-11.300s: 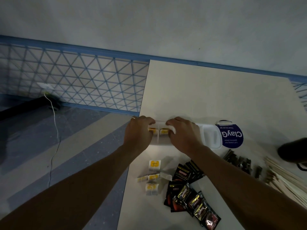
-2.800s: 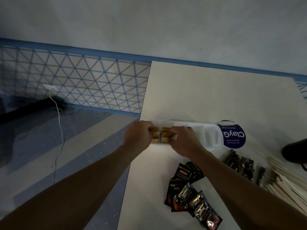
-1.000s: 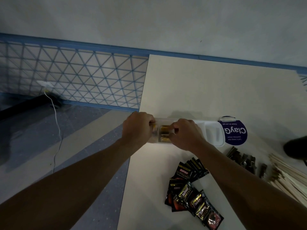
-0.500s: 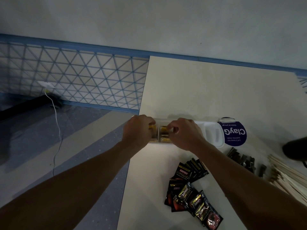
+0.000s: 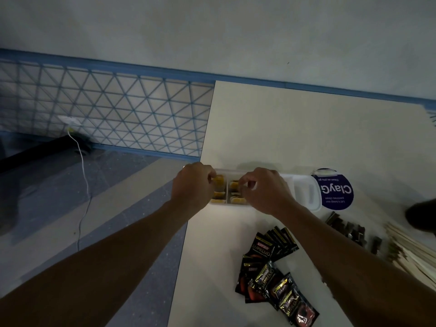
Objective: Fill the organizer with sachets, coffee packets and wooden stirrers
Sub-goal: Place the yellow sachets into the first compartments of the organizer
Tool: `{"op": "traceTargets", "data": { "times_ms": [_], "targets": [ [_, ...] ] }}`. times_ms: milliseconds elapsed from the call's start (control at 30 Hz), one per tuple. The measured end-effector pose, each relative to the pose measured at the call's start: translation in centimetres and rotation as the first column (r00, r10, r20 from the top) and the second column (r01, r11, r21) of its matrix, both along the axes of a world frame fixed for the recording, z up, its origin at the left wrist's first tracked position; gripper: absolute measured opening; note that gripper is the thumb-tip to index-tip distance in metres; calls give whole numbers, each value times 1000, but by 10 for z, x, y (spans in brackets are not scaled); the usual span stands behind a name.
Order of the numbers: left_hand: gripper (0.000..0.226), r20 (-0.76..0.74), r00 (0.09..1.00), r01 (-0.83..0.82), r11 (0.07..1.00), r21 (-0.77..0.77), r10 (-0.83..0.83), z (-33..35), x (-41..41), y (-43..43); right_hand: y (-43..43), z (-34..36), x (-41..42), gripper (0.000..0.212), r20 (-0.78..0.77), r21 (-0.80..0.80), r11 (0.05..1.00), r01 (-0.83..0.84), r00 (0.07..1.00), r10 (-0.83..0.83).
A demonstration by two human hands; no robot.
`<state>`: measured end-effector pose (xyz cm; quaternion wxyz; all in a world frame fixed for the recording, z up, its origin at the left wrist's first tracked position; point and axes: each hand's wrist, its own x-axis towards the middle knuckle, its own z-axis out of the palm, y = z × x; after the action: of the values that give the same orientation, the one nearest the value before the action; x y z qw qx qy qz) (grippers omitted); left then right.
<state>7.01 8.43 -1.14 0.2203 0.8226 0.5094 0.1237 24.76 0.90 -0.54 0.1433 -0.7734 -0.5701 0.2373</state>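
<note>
While both hands work at its left end, the white organizer (image 5: 304, 192) lies flat on the table (image 5: 283, 128), near the table's left edge. Yellow sachets (image 5: 218, 195) stand in its 2 leftmost compartments.

Left hand (image 5: 192, 185): fingers curled over the sachets in compartment 1; whether it grips any, cannot tell.

Right hand (image 5: 262, 190): thumb and forefinger pinch a sachet top in compartment 2.

Hands close together, not touching.

Coffee packets (image 5: 266, 263) lie in a loose heap nearer the person, apart from the organizer. Wooden stirrers (image 5: 412, 251) are piled at far right, with small dark packets (image 5: 346, 227) beside them. A round blue sticker (image 5: 337, 190) sits at the organizer's right end.
</note>
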Motion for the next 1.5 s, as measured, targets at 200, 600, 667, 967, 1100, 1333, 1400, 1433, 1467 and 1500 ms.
{"op": "traceTargets", "data": {
  "times_ms": [200,600,667,967,1100,1333,1400,1433,1467,1500],
  "targets": [
    [34,-48,997,62,995,-79,-66,3,-2,1,20,5,-19,25,47,53,998,-16,999,14],
    [27,-172,985,-10,997,-80,-4,-29,1,-4,41,0,-46,12,379,-67,969,-239,892,246],
    [24,-175,984,2,997,-73,-15,-27,2,-4,43,0,-48,11,404,-93,964,-250,875,266],
    [20,-133,990,-40,998,-39,34,-26,1,-6,43,-4,-45,10,401,-109,963,-246,875,269],
    [30,-138,990,-11,1000,-29,7,-26,-1,-4,41,-1,-39,14,365,27,970,-242,906,216],
    [31,-106,994,13,1000,15,-11,-18,-1,-6,37,-1,-34,17,345,40,964,-264,909,235],
    [25,-90,996,6,1000,8,-5,-18,-1,-7,36,-3,-34,19,325,-5,960,-279,908,265],
    [22,-81,997,7,1000,5,-7,-18,-2,-8,36,-4,-35,20,321,-25,959,-284,906,277],
    [20,-77,997,12,1000,1,-12,-18,-2,-8,35,-4,-35,21,316,-40,958,-285,906,282],
    [18,-78,997,17,1000,-5,-17,-19,-2,-8,35,-4,-34,22,303,-46,959,-279,911,280]
  ]
}}
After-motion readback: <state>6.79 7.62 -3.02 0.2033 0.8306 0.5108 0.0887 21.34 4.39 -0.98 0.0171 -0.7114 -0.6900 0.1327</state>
